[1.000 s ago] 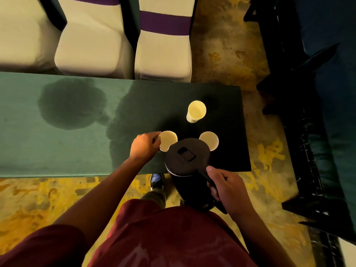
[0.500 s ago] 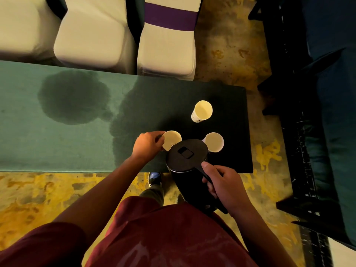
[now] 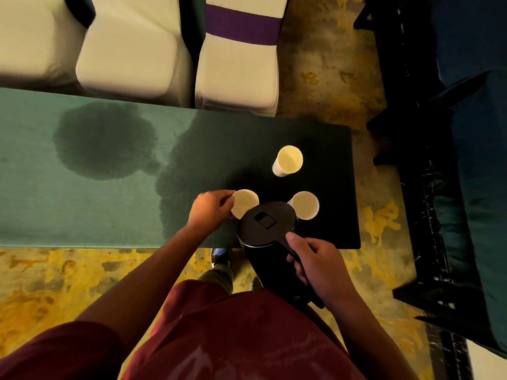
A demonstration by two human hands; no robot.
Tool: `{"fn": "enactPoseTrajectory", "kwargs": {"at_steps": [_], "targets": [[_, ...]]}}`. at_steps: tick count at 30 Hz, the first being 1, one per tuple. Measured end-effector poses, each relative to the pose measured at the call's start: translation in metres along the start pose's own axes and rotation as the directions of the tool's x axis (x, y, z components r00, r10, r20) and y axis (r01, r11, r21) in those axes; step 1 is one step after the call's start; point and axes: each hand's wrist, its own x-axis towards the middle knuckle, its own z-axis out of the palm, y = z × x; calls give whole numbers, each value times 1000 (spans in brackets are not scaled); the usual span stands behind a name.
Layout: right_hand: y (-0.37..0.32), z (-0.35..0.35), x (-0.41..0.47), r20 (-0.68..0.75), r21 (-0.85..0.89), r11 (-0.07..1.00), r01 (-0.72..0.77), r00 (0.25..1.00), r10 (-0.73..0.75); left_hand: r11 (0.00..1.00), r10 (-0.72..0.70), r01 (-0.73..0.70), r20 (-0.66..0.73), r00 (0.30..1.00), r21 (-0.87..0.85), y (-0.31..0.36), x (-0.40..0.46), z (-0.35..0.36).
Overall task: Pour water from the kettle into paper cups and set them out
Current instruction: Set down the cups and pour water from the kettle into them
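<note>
The right hand's fingers (image 3: 297, 267) are curled tight around the handle of the black, round-lidded electric kettle (image 3: 267, 224), thumb laid along the top of the handle near the lid; the right hand (image 3: 315, 263) holds the kettle at the near edge of the surface, its body hanging over the floor and its lid overlapping two cups in this view. The left hand's fingers (image 3: 229, 200) are closed lightly on the side of a cream paper cup (image 3: 245, 201), steadying it just left of the kettle's lid. A full kettle would likely be heavy and rigid, best carried by that handle, with the tilt kept slow; the paper cups are light, thin-walled and easily crushed or tipped, so a gentle hold low on the wall seems wise. A second paper cup (image 3: 304, 204) stands just right of the lid, and a third, taller-looking one (image 3: 288, 161) stands farther back. Whether any cup holds water cannot be told; their insides show only pale. The green-clothed surface (image 3: 82, 204) carries large dark patches, apparently wet.
</note>
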Motion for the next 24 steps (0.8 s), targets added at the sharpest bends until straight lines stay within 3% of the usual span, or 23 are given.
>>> {"fn": "enactPoseTrajectory", "kwargs": {"at_steps": [24], "targets": [[5, -7, 4, 20, 12, 1000, -6, 1000, 6, 999, -16, 17, 36, 999, -29, 3, -1, -3]]}}
